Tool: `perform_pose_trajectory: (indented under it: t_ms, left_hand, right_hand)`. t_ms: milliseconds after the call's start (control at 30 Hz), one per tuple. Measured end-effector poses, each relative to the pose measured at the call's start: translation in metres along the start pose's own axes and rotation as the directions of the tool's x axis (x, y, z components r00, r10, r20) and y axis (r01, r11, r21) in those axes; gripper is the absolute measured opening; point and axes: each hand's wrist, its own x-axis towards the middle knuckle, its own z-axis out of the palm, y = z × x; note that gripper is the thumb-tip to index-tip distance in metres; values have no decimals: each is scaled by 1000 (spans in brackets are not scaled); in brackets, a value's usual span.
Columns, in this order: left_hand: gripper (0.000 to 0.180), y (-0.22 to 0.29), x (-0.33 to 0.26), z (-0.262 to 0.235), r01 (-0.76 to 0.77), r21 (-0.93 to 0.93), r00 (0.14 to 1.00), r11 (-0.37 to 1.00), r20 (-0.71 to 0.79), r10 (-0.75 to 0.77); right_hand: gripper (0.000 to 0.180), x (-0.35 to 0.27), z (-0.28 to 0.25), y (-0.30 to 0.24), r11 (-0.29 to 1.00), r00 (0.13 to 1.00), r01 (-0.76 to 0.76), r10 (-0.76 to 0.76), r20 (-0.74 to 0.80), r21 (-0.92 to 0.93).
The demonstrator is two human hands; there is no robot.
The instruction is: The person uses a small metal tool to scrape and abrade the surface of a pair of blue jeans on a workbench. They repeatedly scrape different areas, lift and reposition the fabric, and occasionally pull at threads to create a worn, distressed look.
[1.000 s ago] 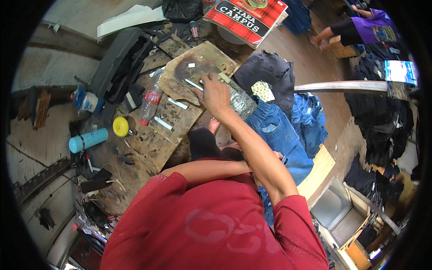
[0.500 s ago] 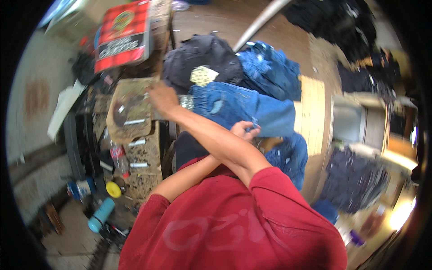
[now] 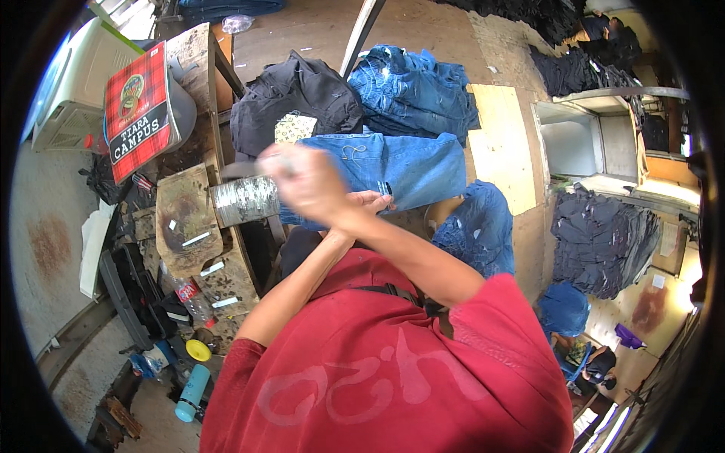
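Observation:
My forearms cross, the right one on top. Blue denim trousers (image 3: 423, 170) lie stretched in front of me, and a silvery, shiny-wrapped board end (image 3: 245, 202) sticks out at their left. At their near edge my left hand (image 3: 370, 201) pinches the denim, with a small dark bit at the fingertips. My right hand (image 3: 306, 185) is closed in a fist above the left end of the trousers, smeared by motion. A blurred greyish thing juts left from it, too unclear to name. A wooden board (image 3: 185, 249) with small white sticks lies to the left.
Behind the trousers lie a dark cloth heap (image 3: 294, 94) and a blue denim pile (image 3: 411, 87). More denim (image 3: 479, 230) hangs at the right. A red plaid packet (image 3: 140, 109) stands far left, above a bottle (image 3: 192, 298). A thin post (image 3: 361, 38) rises beyond the piles.
My right hand has swung right from above the wooden board to over the trousers. My left hand has shifted left along their near edge. The view has shifted too.

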Motion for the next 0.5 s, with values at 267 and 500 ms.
perform_pose_trajectory:
  t_ms: [267, 500]
  left_hand:
    - [27, 33, -23, 2, 217, 57, 976, 974, -11, -217]
    - [19, 41, -23, 6, 283, 142, 958, 948, -82, -274]
  right_hand:
    - [35, -89, -195, 8, 601, 828, -551, 481, -289, -580]
    - [39, -95, -185, 32, 463, 941, -311, 270, -202, -830]
